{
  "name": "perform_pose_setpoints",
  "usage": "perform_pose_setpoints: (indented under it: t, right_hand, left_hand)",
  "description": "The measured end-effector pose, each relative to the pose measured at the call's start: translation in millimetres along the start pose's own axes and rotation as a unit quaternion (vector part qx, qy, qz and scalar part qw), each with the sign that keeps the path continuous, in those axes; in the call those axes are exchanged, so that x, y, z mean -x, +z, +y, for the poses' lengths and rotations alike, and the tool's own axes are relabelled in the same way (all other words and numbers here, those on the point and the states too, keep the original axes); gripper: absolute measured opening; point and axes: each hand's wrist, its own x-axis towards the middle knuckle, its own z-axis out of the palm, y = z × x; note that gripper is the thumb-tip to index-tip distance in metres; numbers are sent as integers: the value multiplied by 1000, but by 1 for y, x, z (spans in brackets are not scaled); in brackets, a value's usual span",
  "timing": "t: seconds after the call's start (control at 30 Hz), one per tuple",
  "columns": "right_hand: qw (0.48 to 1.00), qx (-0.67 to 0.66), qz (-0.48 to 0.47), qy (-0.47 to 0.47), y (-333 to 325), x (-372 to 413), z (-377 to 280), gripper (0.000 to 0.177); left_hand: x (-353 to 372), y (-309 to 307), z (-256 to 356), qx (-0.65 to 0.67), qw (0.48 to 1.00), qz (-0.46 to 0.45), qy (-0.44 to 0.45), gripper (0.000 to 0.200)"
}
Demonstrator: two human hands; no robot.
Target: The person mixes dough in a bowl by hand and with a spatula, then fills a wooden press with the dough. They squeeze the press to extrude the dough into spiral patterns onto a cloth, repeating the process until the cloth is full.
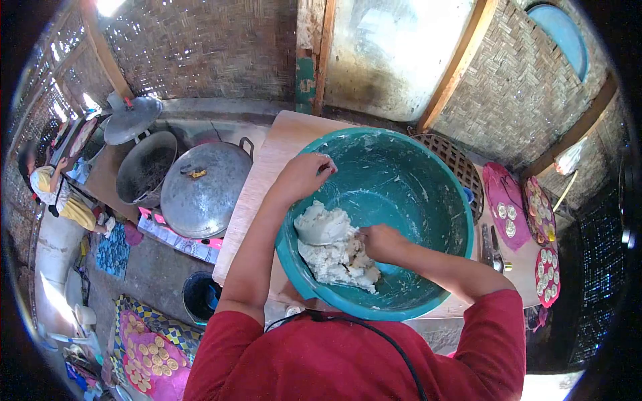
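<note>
A large green basin [461, 267] stands in front of me, its inner wall smeared with white residue. A lump of whitish dough [328, 247] lies against the basin's left side, smooth on top and ragged below. My right hand [382, 243] is closed at the dough's right edge, its fingers partly hidden against the dough. Above the basin's left rim is my left hand [309, 175], its fingers loosely bent, with white residue on the tips. It is apart from the dough and I see nothing held in it.
Under the basin is a wooden table [257, 180], with a woven basket [455, 157] behind. Flat round pieces lie on pink sheets [505, 200] at right and a pink cloth [164, 374] lower left. Left stand a lidded pot [204, 190], an open pan [147, 167] and a person [57, 187].
</note>
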Motion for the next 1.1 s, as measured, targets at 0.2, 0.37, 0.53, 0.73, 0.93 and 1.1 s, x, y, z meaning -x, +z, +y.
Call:
perform_pose_setpoints:
  t: [0.2,0.37,0.53,0.73,0.93,1.1]
  right_hand:
    - [997,-50,-45,-39,-26,68,-29,27]
    - [988,105,-114,-13,-98,119,-26,25]
    - [978,196,-78,6,-88,117,4,28]
    - [971,158,-173,38,-56,92,30,21]
    - [948,-142,-277,69,-22,69,28,35]
    - [914,-287,-255,129,-12,62,-9,36]
  left_hand:
    - [0,0,-1,1,1000,5,25,13]
    - [7,-4,6,-6,1000,11,20,14]
    - [3,-1,2,-13,999,9,36,14]
    - [6,-2,2,-10,999,12,42,15]
    - [2,-2,-2,1,999,10,36,14]
    - [1,-1,-1,63,998,6,3,14]
